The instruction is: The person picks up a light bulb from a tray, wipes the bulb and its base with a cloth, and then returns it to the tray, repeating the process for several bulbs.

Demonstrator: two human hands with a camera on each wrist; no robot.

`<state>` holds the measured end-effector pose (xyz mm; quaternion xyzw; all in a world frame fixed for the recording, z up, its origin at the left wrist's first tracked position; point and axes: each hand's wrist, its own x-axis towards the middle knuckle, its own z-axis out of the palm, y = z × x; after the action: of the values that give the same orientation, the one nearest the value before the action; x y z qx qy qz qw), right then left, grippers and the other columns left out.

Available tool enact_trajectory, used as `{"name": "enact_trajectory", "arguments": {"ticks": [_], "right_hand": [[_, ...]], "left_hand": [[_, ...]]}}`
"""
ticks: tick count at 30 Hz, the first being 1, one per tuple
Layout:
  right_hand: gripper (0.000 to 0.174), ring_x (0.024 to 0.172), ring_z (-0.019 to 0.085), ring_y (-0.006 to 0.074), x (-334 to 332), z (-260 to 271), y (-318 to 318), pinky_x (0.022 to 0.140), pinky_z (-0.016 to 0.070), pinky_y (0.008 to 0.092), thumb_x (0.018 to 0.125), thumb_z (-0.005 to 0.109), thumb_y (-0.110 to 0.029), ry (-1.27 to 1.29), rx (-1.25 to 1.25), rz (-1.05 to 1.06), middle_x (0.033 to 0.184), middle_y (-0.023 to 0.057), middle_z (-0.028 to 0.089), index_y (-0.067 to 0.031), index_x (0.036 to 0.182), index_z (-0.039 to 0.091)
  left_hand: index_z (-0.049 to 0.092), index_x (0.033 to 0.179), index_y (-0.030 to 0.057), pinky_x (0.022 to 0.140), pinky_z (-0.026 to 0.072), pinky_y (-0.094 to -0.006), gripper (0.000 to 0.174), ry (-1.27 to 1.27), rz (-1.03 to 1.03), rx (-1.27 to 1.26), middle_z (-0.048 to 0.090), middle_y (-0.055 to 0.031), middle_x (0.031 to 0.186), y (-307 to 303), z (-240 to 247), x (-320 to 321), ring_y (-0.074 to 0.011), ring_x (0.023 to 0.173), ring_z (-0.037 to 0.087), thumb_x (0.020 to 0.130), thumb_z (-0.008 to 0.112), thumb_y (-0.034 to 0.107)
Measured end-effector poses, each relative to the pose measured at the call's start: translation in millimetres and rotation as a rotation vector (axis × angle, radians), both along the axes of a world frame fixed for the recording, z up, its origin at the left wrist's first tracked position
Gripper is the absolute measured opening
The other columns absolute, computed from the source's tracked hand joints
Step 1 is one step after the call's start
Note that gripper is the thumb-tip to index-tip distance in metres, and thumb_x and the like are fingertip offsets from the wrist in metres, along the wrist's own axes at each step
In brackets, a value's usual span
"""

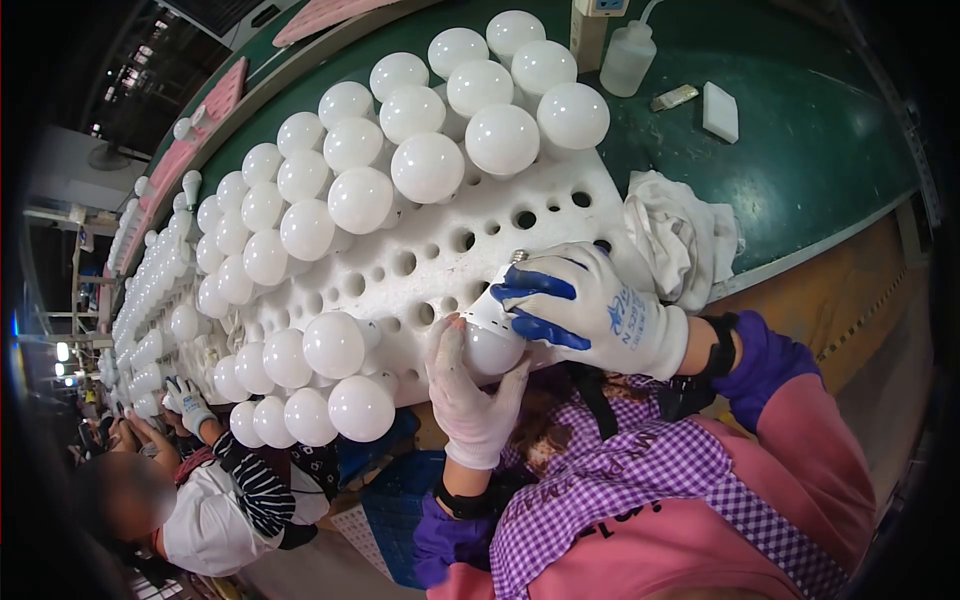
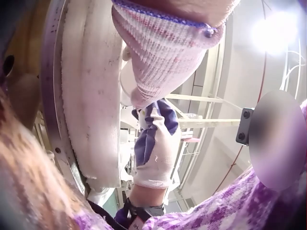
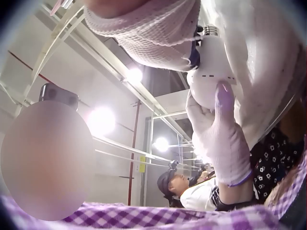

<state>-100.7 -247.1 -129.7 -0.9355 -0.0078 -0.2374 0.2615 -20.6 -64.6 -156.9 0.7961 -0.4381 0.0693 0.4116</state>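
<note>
A white light bulb (image 1: 494, 350) is held between both gloved hands, above the near edge of a white foam tray (image 1: 360, 265) with round holes. My left hand (image 1: 470, 405), in a thin white glove, cups the round globe with thumb and fingers. My right hand (image 1: 605, 315), in a white glove with blue-coated fingers, grips the bulb's tapered body near its metal screw cap (image 1: 519, 257). In the right wrist view, the bulb (image 3: 211, 64) shows small dark slots around its body, and the left thumb lies on the globe. The left wrist view mostly hides the bulb behind the left hand (image 2: 160, 62).
Rows of bulbs (image 1: 427, 167) stand globe-up in the foam, with a smaller group (image 1: 333, 345) at the near left. A crumpled white cloth (image 1: 680, 235), a white block (image 1: 720, 112) and a squeeze bottle (image 1: 628, 60) are on the green table (image 1: 800, 150). Another person (image 1: 235, 500) works at the left.
</note>
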Motion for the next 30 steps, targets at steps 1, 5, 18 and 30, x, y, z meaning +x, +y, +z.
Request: {"name": "enact_trajectory", "arguments": {"ticks": [1, 5, 18, 30], "right_hand": [[0.032, 0.101, 0.057, 0.0290, 2, 0, -3, 0.088, 0.0423, 0.0415, 0.077, 0.067, -0.024, 0.007, -0.008, -0.044, 0.111, 0.0087, 0.059, -0.0125, 0.107, 0.065], [0.034, 0.101, 0.057, 0.0296, 8, -3, -10, 0.088, 0.0435, 0.0422, 0.075, 0.067, -0.021, -0.028, 0.036, -0.090, 0.109, 0.0102, 0.060, -0.0118, 0.107, 0.064], [0.041, 0.107, 0.055, 0.0283, 4, 11, -5, 0.090, 0.0447, 0.0432, 0.069, 0.071, -0.029, -0.081, -0.075, 0.180, 0.113, 0.0071, 0.057, -0.0133, 0.106, 0.064], [0.033, 0.103, 0.059, 0.0281, 17, 7, -3, 0.086, 0.0472, 0.0423, 0.068, 0.067, -0.015, -0.170, 0.007, 0.213, 0.108, 0.0075, 0.062, -0.0094, 0.101, 0.068]], "left_hand": [[0.041, 0.130, -0.0003, 0.095, 0.0436, -0.0446, 0.080, 0.007, 0.009, 0.006, 0.053, -0.0244, 0.122, 0, 0, 0, -0.0400, 0.113, 0.053, 0.063, 0.084, 0.012], [0.042, 0.130, 0.0001, 0.096, 0.0430, -0.0438, 0.080, 0.029, 0.028, -0.004, 0.052, -0.0239, 0.123, 0, -1, -1, -0.0393, 0.115, 0.052, 0.063, 0.084, 0.012], [0.042, 0.129, 0.0005, 0.094, 0.0442, -0.0423, 0.076, 0.061, 0.019, -0.006, 0.052, -0.0238, 0.123, -3, 3, 1, -0.0389, 0.112, 0.054, 0.065, 0.082, 0.012], [0.040, 0.132, -0.0006, 0.100, 0.0418, -0.0390, 0.081, 0.093, -0.005, 0.004, 0.051, -0.0191, 0.130, -1, 1, 2, -0.0335, 0.119, 0.052, 0.064, 0.083, 0.012]]}}
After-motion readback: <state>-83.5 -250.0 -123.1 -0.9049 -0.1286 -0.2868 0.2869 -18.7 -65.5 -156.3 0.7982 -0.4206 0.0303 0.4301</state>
